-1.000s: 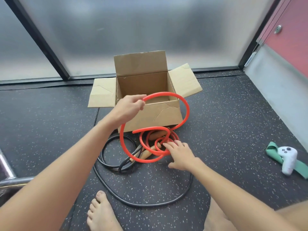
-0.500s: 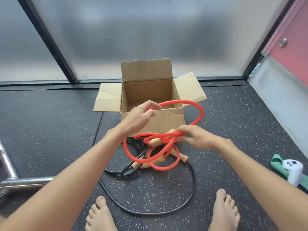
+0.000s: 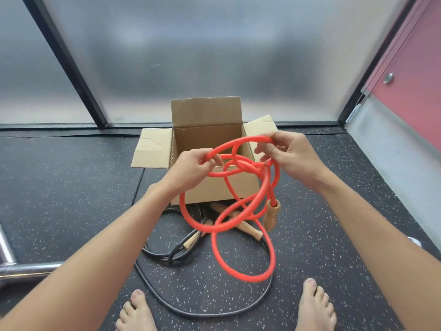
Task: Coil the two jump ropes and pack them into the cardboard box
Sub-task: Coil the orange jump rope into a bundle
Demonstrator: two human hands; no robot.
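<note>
The red jump rope (image 3: 239,219) hangs in loose tangled loops in the air before the open cardboard box (image 3: 216,191). My left hand (image 3: 191,167) pinches its top loop on the left, and my right hand (image 3: 290,155) grips the same loop on the right. One wooden handle (image 3: 270,216) dangles below my right hand; another wooden handle (image 3: 248,229) lies on the floor. The black jump rope (image 3: 205,311) lies uncoiled on the floor under the red one, with its wooden handle (image 3: 191,241) near the box front.
The box stands with its flaps open on a dark speckled rubber floor (image 3: 71,199). Frosted glass panels with black frames rise behind it. A red door (image 3: 410,82) is at the right, a metal bar (image 3: 26,268) at the left. My bare feet (image 3: 316,306) are at the bottom edge.
Both hands have risen with the red rope, lifting its loops and one handle off the floor. My right hand moved from the floor up to the top loop. The view tilted upward.
</note>
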